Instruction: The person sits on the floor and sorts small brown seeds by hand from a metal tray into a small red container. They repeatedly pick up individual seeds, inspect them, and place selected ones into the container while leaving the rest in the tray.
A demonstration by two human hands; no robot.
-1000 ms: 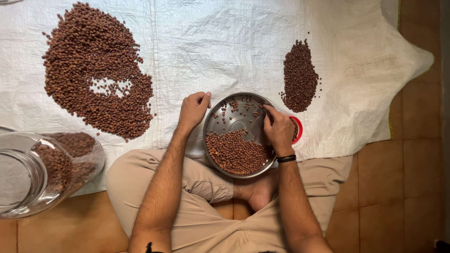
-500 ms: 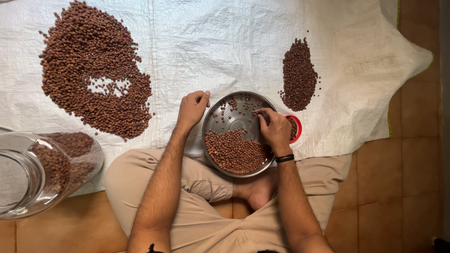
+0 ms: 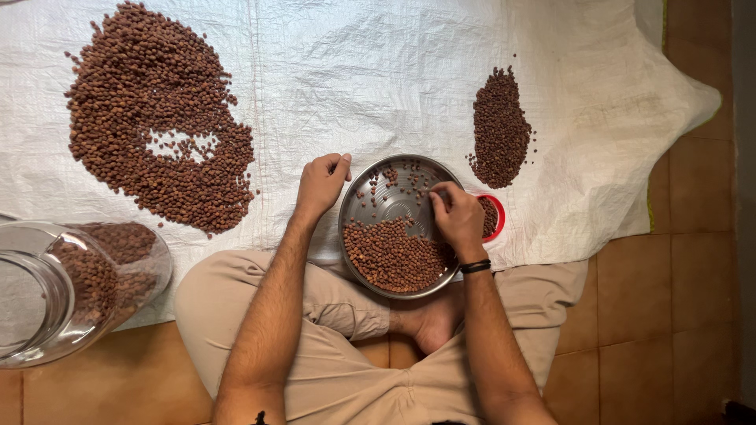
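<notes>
- Nearest me, my crossed legs in beige trousers [image 3: 331, 378] sit on the brown floor tiles, one bare foot [image 3: 429, 323] showing just under the plate.
- At my near left a clear glass jar [image 3: 47, 291] lies on its side, holding a loose layer of brown chickpeas.
- The round steel plate [image 3: 386, 206] rests over my lap and the edge of the white woven sack sheet [image 3: 354, 79] — most of its brown chickpeas [image 3: 392, 256] are heaped in the near half, a few scattered across the far half.
- My left hand [image 3: 321, 182] grips the plate's left rim, fingers curled around it.
- My right hand [image 3: 457, 216] is inside the plate at its right side, fingertips pressed together among the scattered chickpeas; I cannot tell whether they pinch one.
- Just beyond that hand a small red bowl [image 3: 494, 216] holds a few chickpeas.
- Farther out on the sheet — a small dark pile [image 3: 500, 130] to the right, a large spread pile [image 3: 150, 118] with a bare patch to the left.
</notes>
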